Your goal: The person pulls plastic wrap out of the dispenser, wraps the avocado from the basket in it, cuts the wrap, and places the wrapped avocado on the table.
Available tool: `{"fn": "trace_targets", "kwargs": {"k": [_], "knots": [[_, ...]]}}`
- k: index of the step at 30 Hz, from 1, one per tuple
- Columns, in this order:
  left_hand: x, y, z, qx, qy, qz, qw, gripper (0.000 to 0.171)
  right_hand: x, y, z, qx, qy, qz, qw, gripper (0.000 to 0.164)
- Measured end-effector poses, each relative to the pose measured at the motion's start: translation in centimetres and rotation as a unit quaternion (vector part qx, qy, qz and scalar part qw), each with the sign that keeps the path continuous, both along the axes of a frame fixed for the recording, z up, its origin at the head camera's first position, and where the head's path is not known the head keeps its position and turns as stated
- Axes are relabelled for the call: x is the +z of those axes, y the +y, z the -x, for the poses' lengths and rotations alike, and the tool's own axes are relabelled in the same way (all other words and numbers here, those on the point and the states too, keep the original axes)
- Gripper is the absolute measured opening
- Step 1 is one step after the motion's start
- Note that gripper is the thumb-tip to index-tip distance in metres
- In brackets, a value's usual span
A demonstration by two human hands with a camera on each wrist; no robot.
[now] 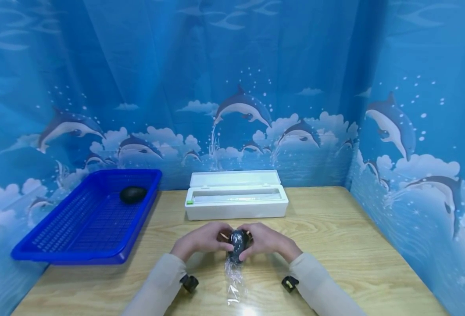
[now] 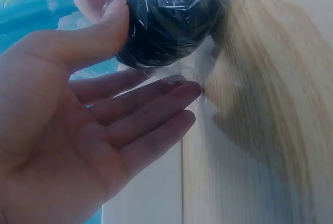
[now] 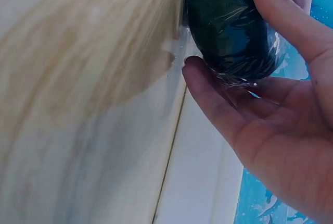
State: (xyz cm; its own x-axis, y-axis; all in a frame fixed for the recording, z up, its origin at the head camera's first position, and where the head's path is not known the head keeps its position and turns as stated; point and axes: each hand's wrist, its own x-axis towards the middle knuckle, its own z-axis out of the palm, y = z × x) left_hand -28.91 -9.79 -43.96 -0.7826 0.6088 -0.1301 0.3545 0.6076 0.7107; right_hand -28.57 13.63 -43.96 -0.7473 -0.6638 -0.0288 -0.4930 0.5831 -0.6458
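Observation:
Between my two hands is a dark, oval avocado (image 1: 238,241), covered in clear plastic wrap. A loose tail of the wrap (image 1: 234,281) trails from it toward the near side of the table. My left hand (image 1: 205,240) holds the avocado from the left; in the left wrist view its thumb presses the wrapped side while the other fingers extend beneath. From the right, my right hand (image 1: 270,240) holds it too, thumb on one side and fingers curving under the end in the right wrist view. Crinkled film (image 3: 234,75) shows at that end.
Behind the hands stands a white cling-film box (image 1: 236,211), its lid raised and a green cutter at its left end. On the left sits a blue plastic basket (image 1: 123,256) holding another dark avocado (image 1: 133,194). A dolphin-print curtain (image 1: 177,66) borders the wooden table (image 1: 335,245).

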Motion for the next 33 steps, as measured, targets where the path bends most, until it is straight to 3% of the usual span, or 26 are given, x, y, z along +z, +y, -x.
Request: {"fn": "trace_targets", "kwargs": {"k": [9, 17, 22, 28, 33], "knots": [[-0.1, -0.3, 0.2, -0.013, 0.005, -0.014, 0.9998, 0.050, 0.1, 0.0, 0.0, -0.012, -0.015, 0.011, 1.000, 0.080], [0.5, -0.6, -0.1, 0.003, -0.003, -0.032, 0.9995, 0.051, 0.6, 0.1, 0.0, -0.051, -0.010, 0.035, 0.998, 0.086], [0.9, -0.9, 0.0, 0.007, 0.010, -0.064, 0.9979, 0.050, 0.7, 0.3, 0.3, -0.076, -0.018, 0.088, 0.993, 0.080], [1.4, -1.1, 0.1, 0.015, 0.020, -0.116, 0.9929, 0.055, 0.9, 0.3, 0.6, -0.076, -0.058, 0.181, 0.979, 0.075], [1.8, -1.0, -0.1, 0.018, 0.018, -0.141, 0.9897, 0.054, 1.2, 0.3, 0.6, -0.077, -0.057, 0.211, 0.973, 0.075]]}}
